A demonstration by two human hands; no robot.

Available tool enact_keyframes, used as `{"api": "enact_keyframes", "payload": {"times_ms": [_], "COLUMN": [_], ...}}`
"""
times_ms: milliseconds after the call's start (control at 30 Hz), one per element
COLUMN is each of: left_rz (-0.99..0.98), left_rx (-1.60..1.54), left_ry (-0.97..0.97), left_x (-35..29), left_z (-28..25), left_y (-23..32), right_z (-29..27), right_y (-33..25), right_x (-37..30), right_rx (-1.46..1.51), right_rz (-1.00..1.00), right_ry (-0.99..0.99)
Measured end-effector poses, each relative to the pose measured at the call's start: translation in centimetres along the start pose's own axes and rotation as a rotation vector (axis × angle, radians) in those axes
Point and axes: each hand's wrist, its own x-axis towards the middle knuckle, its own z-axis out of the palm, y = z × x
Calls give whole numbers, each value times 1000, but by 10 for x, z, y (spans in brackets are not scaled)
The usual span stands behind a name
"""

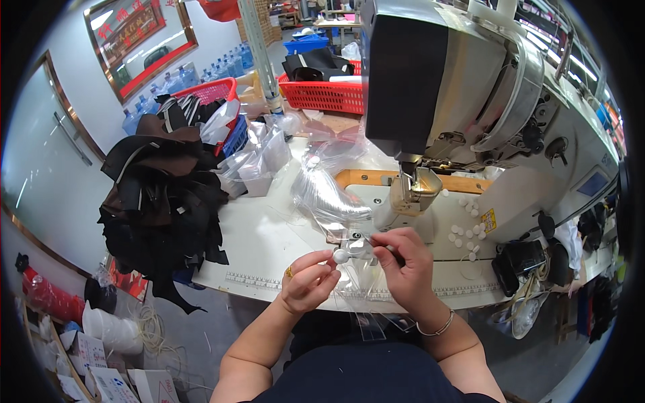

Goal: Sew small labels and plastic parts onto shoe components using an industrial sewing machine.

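My left hand point(309, 280) is closed in a pinch on a small white round disc point(341, 256), held over the front edge of the sewing machine's table. To its right my right hand point(407, 264) has thumb and forefinger pressed together near clear plastic strips point(366, 275); what lies between those fingers is too small to make out. The clear strips hang down between my hands and past the table edge. Just beyond my hands stands the sewing machine point(470, 80), its needle area point(413, 185) above the bed. Several loose white discs point(469, 232) lie to the right.
A large heap of black and brown material point(161, 195) covers the table's left end. Clear plastic sheeting point(322, 191) lies behind my hands. Red baskets point(322, 97) stand at the back. A printed ruler strip point(252, 281) follows the front edge. A black box with wires point(514, 265) sits at the right.
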Motion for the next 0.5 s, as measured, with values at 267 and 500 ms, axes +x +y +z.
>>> {"api": "enact_keyframes", "payload": {"times_ms": [267, 500], "left_rz": [-62, -102], "left_rx": [-17, -69], "left_ry": [22, 32], "left_x": [-1, 3], "left_z": [3, 2], "left_y": [2, 2], "right_z": [6, -11], "right_y": [-2, -3], "right_x": [-5, 7], "right_rx": [-82, 47], "right_rz": [-89, -26], "right_ry": [-180, -244]}}
